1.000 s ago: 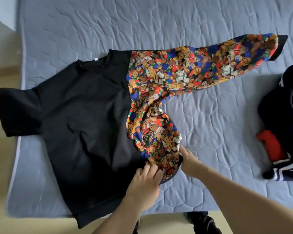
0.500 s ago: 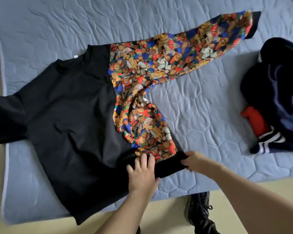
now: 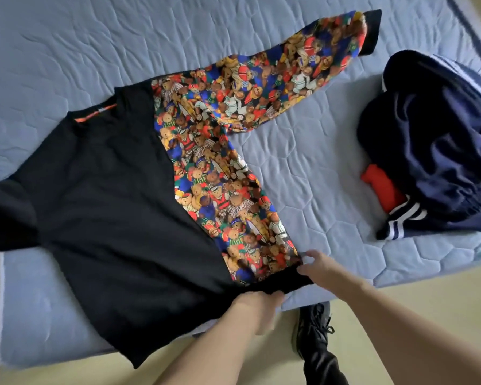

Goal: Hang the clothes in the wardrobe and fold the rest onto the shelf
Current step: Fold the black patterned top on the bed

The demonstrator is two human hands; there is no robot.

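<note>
Black sweatshirt [image 3: 109, 207] with a bear-print half lies flat on the mattress [image 3: 67, 51], its far sleeve overhanging the mattress's left edge. At its hem, the left hand [image 3: 257, 300] grips the black band; the right hand [image 3: 317, 266] pinches the corner. Right of it, bare quilting, then a navy clothes pile [image 3: 439, 151].

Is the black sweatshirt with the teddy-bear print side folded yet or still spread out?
Spread out. The black sweatshirt with teddy-bear print lies flat on the blue quilted mattress, printed sleeve extended; both hands hold its hem.
</note>
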